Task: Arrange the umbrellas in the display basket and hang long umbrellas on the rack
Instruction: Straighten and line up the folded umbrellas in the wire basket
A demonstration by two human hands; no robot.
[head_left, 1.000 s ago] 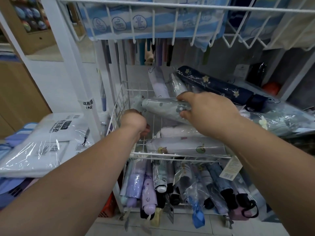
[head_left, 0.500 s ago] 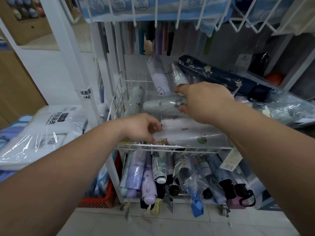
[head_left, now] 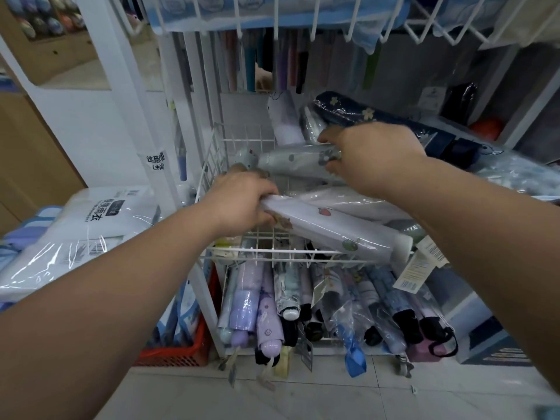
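White umbrella (head_left: 333, 228) in L hand (head_left: 242, 201), grey umbrella (head_left: 291, 160) in R hand (head_left: 372, 156).

The left hand (head_left: 242, 201) now grips the white umbrella (head_left: 333, 228), its left end raised.

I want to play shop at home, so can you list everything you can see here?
wire basket: one, white, middle of the rack.
lilac umbrella: one, pale lilac with small pictures, across the basket's front.
grey-green umbrella: one, pale and spotted, over the basket.
navy umbrella: one, dark blue with flowers, behind the right hand.
folded umbrellas: many, mostly purple and blue, shelf below.
raincoat packs: a pile, white in clear wrap, left.
crate: one, red, on the floor, left.
left hand: grips the lilac umbrella's end.
right hand: grips the grey-green umbrella.
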